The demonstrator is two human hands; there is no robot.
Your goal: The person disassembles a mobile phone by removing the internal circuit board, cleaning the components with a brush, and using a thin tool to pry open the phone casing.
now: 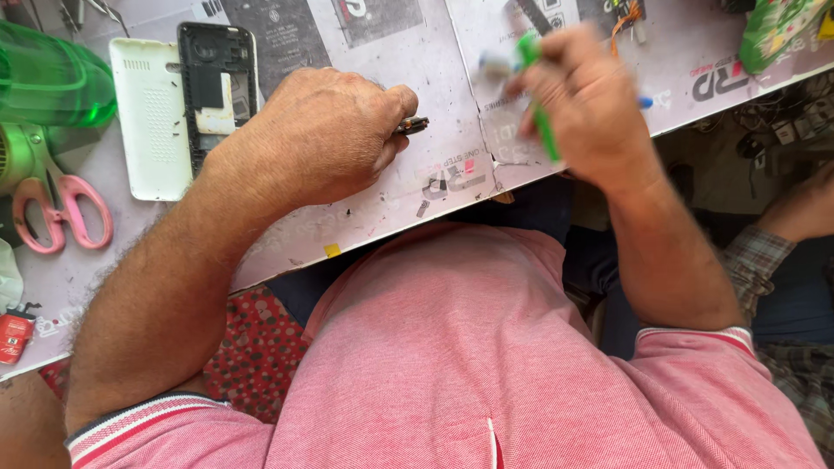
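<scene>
My left hand (326, 130) rests on the workbench (408, 52), fingers closed on a small dark part (413, 126) that sticks out past my thumb. My right hand (584, 100) hovers over the bench to the right, blurred, gripping a green-handled tool (540, 108) with a blue end (645, 102) showing behind the fingers. An opened black phone body (217, 82) lies just left of my left hand, with a white back cover (149, 117) beside it.
Pink-handled scissors (61, 208) and a green translucent object (48, 78) sit at the far left. A small red item (13, 337) lies at the left edge. A green packet (777, 30) is at the top right. Another person's arm in a plaid sleeve (786, 234) is at right.
</scene>
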